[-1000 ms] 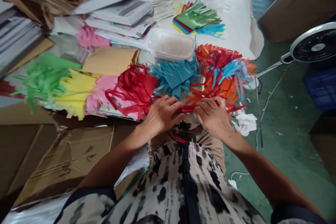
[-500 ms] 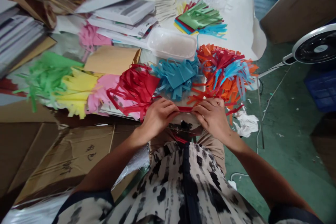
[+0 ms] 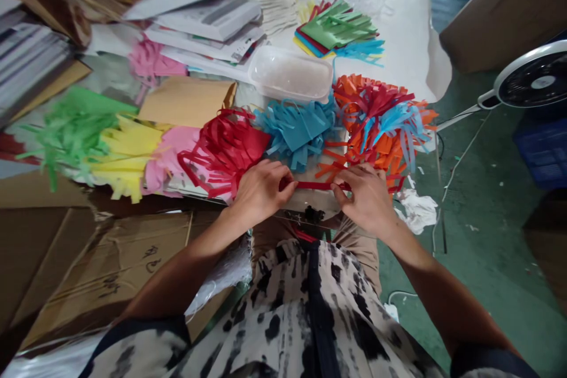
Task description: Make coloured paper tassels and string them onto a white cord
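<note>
A narrow red paper strip (image 3: pixel 313 185) stretches level between my two hands at the table's near edge. My left hand (image 3: pixel 264 186) pinches its left part, close by a bundle of fringed red paper (image 3: pixel 230 147). Thumb and fingers of my right hand (image 3: pixel 364 194) grip the other end, and a red tip pokes out past the knuckles. Beyond the strip lies fringed blue paper (image 3: pixel 299 130). Past my right hand sits a heap of fringed orange paper (image 3: pixel 385 150), with red and light blue fringes on top.
Left along the table lie pink (image 3: pixel 170 153), yellow (image 3: pixel 133 150) and green fringed papers (image 3: pixel 84 124), and a brown envelope (image 3: pixel 188 100). A clear plastic tray (image 3: pixel 290 74) is behind. Flat packs (image 3: pixel 208 20) are stacked back left. A fan (image 3: pixel 535 80) stands at right; cardboard (image 3: pixel 119 260) lies lower left.
My hands have moved slightly apart, so a longer stretch of the red strip shows between them. The thumbs have shifted away from the fingers' earlier closed pose.
</note>
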Demonstrator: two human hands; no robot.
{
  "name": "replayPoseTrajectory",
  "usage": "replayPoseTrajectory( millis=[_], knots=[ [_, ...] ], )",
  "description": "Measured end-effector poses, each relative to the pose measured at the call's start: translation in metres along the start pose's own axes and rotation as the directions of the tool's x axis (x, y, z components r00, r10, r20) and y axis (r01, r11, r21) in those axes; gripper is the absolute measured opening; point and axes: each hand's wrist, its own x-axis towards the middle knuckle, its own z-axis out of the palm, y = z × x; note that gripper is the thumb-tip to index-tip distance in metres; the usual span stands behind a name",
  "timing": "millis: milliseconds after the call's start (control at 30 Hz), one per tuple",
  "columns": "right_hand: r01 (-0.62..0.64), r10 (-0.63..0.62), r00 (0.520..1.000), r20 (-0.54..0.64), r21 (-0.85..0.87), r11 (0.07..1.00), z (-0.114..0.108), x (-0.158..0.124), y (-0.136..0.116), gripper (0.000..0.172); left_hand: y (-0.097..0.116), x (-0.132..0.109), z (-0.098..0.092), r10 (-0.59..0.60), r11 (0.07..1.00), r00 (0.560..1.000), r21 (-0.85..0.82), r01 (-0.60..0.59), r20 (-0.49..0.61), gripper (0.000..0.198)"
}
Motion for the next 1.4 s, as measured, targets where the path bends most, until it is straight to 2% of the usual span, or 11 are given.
replayPoseTrajectory(
  millis=[200, 267, 367, 500, 567, 700, 800, 867, 1000, 1100, 1400],
  knots=[
    [0.021, -0.029, 0.998, -0.048, -0.159, 0.987, 0.0, 0.0, -0.007, 0.015, 0.008, 0.005, -0.008, -0.042, 0.995, 0.997, 0.096, 0.035, 0.064, 0.011],
    [0.052, -0.073, 0.991, -0.114, -0.175, 0.983, 0.001, -0.003, -0.009, 0.013, 0.009, 0.004, -0.004, 0.031, 0.993, 0.999, 0.117, -0.032, 0.009, 0.008],
    [0.209, -0.231, 0.959, -0.166, -0.141, 0.968, 0.009, -0.008, -0.01, 0.016, 0.012, 0.002, 0.011, 0.24, 0.966, 0.968, 0.119, -0.231, -0.073, 0.022],
    [0.293, -0.318, 0.93, -0.183, -0.151, 0.944, 0.018, -0.018, -0.002, 0.024, 0.007, -0.008, 0.026, 0.381, 0.922, 0.923, 0.102, -0.374, -0.059, 0.027],
    [0.268, -0.296, 0.936, -0.192, -0.159, 0.95, 0.018, -0.023, 0.006, 0.028, -0.004, -0.017, 0.022, 0.362, 0.929, 0.929, 0.11, -0.353, -0.077, 0.027],
    [0.291, -0.319, 0.928, -0.194, -0.158, 0.944, 0.01, -0.032, 0.022, 0.033, -0.031, -0.035, -0.005, 0.371, 0.921, 0.92, 0.177, -0.347, -0.126, 0.033],
    [0.3, -0.325, 0.929, -0.177, -0.156, 0.941, 0.006, -0.033, 0.023, 0.031, -0.034, -0.039, -0.018, 0.393, 0.902, 0.9, 0.268, -0.337, -0.191, 0.028],
    [0.293, -0.317, 0.933, -0.172, -0.151, 0.944, 0.005, -0.03, 0.02, 0.027, -0.023, -0.032, -0.012, 0.397, 0.902, 0.897, 0.264, -0.342, -0.196, 0.025],
    [0.291, -0.32, 0.928, -0.188, -0.168, 0.942, 0.004, -0.024, 0.016, 0.018, 0.003, -0.007, 0.021, 0.46, 0.883, 0.879, 0.169, -0.438, -0.127, 0.02],
    [0.275, -0.304, 0.932, -0.195, -0.164, 0.947, 0.003, -0.021, 0.015, 0.014, 0.01, 0.008, 0.04, 0.48, 0.868, 0.874, 0.181, -0.462, -0.071, 0.015],
    [0.247, -0.251, 0.954, -0.162, -0.043, 0.968, 0.005, -0.007, 0.001, 0.021, 0.006, 0.014, 0.049, 0.424, 0.897, 0.899, 0.188, -0.4, -0.109, 0.011]
  ],
)
